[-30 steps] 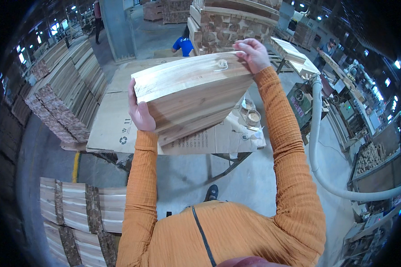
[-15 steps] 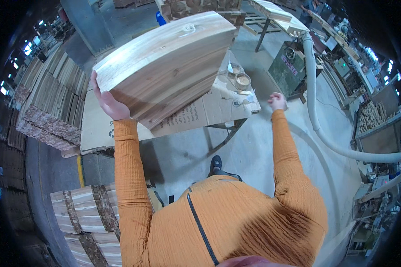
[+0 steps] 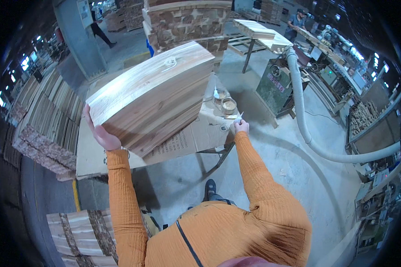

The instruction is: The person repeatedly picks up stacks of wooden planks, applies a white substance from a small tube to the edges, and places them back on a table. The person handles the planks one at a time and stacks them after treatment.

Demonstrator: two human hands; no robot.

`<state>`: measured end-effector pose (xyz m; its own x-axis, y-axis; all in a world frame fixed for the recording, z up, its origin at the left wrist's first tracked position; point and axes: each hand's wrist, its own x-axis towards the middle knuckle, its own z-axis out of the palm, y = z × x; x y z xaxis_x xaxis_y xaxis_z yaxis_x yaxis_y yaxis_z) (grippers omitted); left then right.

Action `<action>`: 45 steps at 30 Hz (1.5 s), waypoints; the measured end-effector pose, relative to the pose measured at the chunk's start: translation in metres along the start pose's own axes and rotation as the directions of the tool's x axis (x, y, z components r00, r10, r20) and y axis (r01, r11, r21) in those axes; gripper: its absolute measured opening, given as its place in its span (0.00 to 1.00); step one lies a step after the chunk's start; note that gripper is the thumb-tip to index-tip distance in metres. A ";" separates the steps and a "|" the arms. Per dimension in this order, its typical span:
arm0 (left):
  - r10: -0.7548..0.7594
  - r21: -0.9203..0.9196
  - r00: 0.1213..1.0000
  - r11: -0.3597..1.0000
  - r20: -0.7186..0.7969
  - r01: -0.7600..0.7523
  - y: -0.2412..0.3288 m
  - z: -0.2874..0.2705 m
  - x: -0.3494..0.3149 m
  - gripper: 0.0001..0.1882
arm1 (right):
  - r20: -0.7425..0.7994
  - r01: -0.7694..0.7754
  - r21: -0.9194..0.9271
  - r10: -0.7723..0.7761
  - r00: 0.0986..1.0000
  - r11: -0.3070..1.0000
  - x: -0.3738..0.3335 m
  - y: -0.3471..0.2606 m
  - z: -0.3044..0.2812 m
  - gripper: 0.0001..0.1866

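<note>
A large pale wooden block [image 3: 165, 98], its near side marked by long bands, stands on a cardboard-covered table [image 3: 171, 146] in front of me. My left hand [image 3: 103, 133] grips the block's left end, thumb on the near side and fingers along the end. At the table's right corner, my right hand [image 3: 241, 126] is closed around a small white thing [image 3: 238, 118], mostly hidden by the fingers. Just beyond that hand are a round tub [image 3: 228, 106] of tan material and a small white-tipped item [image 3: 216, 93].
Stacked boards [image 3: 47, 129] stand left of the table, with more wood [image 3: 82, 233] at lower left. A tall timber stack [image 3: 187, 26] rises behind. On the right are a green machine [image 3: 278, 84] and a pale hose [image 3: 300, 107]. A person [image 3: 295, 24] works at far right.
My right hand has moved left to the table corner and closed on the small white thing. My left hand stays on the block; the view has shifted, showing more of the background.
</note>
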<state>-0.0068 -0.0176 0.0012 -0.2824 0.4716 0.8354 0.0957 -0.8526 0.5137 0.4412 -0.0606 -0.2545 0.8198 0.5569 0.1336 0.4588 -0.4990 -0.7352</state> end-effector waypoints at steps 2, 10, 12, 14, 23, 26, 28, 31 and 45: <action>-0.013 -0.024 1.000 1.000 -0.001 0.013 0.001 0.003 0.002 0.41 | -0.011 0.027 0.233 -0.025 1.000 0.972 0.008 -0.007 -0.008 0.15; -0.032 -0.015 0.999 0.999 -0.013 0.032 -0.002 -0.001 -0.006 0.40 | -0.112 0.323 0.889 -0.531 0.840 0.323 0.023 -0.201 -0.120 0.09; -0.023 -0.009 1.000 1.000 -0.020 0.023 -0.007 -0.005 -0.003 0.39 | -0.212 0.419 0.875 -0.586 0.783 0.244 0.021 -0.257 -0.154 0.10; -0.034 -0.038 0.999 0.999 -0.011 0.033 -0.009 -0.003 -0.001 0.38 | -0.223 0.379 0.912 -0.587 0.778 0.156 0.026 -0.297 -0.174 0.11; 0.008 0.057 0.999 0.998 -0.041 -0.006 -0.002 0.002 0.001 0.36 | 0.186 -0.315 0.948 -0.746 0.639 -0.033 0.012 -0.391 -0.146 0.08; 0.024 0.090 1.000 0.996 -0.018 -0.022 0.000 0.001 0.002 0.37 | 0.216 -0.321 0.947 -0.720 0.660 -0.010 0.015 -0.396 -0.127 0.08; 0.013 0.059 1.000 0.998 -0.005 -0.012 0.004 0.005 0.001 0.37 | 0.227 -0.297 0.955 -0.702 0.675 0.023 0.017 -0.393 -0.118 0.08; -0.006 0.005 1.000 1.000 -0.008 0.006 -0.004 -0.001 0.003 0.38 | 0.195 -0.234 0.971 -0.734 0.651 0.051 0.016 -0.395 -0.112 0.09; -0.011 0.007 1.000 1.000 -0.006 0.011 -0.006 0.000 0.003 0.38 | 0.175 -0.003 0.973 -0.728 0.663 0.232 0.011 -0.394 -0.108 0.10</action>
<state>-0.0082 -0.0110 0.0002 -0.2892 0.4792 0.8287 0.0994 -0.8460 0.5239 0.3069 0.0705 0.1086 0.1495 0.8487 0.5073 -0.2292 0.5289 -0.8172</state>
